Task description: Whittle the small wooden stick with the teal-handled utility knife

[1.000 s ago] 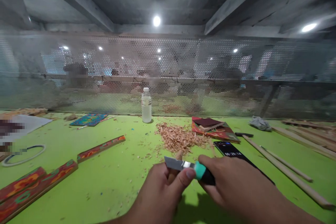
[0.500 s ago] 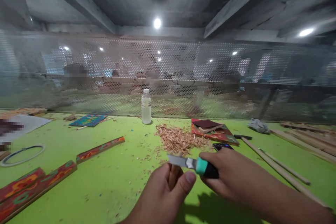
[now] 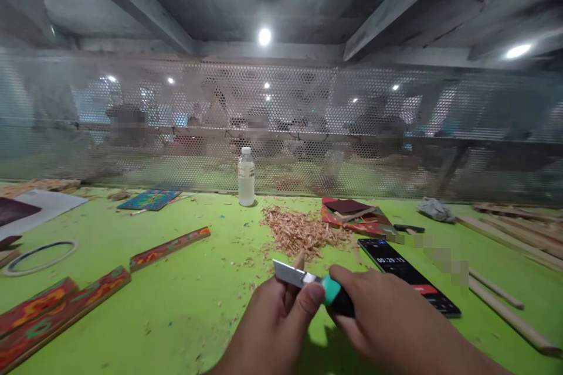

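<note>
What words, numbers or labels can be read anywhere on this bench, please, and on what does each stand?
"00:29:15" or close to it, last digit unsure: white timer digits on the phone lying on the green table.
Bottle: any label too blurred to read.
Painted strips: pattern only, no text.

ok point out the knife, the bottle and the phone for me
knife point(image 3: 290, 274), head view, on the flat of the steel blade
bottle point(image 3: 246, 180), head view, on the middle of its clear body
phone point(image 3: 407, 272), head view, on the dark screen just below the timer digits
</note>
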The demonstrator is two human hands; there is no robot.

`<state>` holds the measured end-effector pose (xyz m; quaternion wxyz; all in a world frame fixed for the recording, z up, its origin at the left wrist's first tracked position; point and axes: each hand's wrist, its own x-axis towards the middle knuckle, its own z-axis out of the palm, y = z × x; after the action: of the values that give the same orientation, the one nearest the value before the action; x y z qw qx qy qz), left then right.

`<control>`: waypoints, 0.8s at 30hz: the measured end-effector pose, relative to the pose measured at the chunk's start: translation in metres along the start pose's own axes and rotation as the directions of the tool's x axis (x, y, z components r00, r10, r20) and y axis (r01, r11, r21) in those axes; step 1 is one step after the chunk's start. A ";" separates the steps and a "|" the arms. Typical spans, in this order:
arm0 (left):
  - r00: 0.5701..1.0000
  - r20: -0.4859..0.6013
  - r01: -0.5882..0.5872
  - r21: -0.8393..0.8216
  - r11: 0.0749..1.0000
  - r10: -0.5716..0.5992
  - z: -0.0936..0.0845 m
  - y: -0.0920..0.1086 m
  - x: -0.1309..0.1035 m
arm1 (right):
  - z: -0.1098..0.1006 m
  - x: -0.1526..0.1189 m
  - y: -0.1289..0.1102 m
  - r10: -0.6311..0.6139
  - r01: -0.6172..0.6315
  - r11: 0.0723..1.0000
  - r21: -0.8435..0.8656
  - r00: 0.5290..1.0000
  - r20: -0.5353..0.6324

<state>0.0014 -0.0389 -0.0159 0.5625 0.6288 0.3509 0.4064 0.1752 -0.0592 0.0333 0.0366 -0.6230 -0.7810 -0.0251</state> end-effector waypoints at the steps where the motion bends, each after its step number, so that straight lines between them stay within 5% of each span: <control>1: 1.000 -0.011 0.005 0.016 1.000 -0.005 0.000 0.001 0.000 | 0.001 0.000 -0.001 0.014 -0.014 1.000 0.001 1.000 0.012; 11: 0.995 -0.004 0.104 0.031 0.994 -0.104 0.000 0.010 -0.001 | -0.012 0.015 0.025 0.065 -0.077 0.995 -0.056 0.979 -0.191; 18: 1.000 0.003 0.003 0.018 1.000 -0.003 0.000 0.006 -0.001 | -0.013 0.009 0.019 -0.011 0.009 0.994 0.108 1.000 0.016; 24: 0.998 0.005 -0.055 0.010 0.998 0.055 0.002 0.005 -0.001 | -0.013 0.004 0.007 -0.028 0.023 0.995 0.093 0.999 0.043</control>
<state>0.0024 -0.0409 -0.0110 0.5487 0.6421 0.3340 0.4184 0.1814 -0.0547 0.0462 0.0478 -0.6110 -0.7898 0.0241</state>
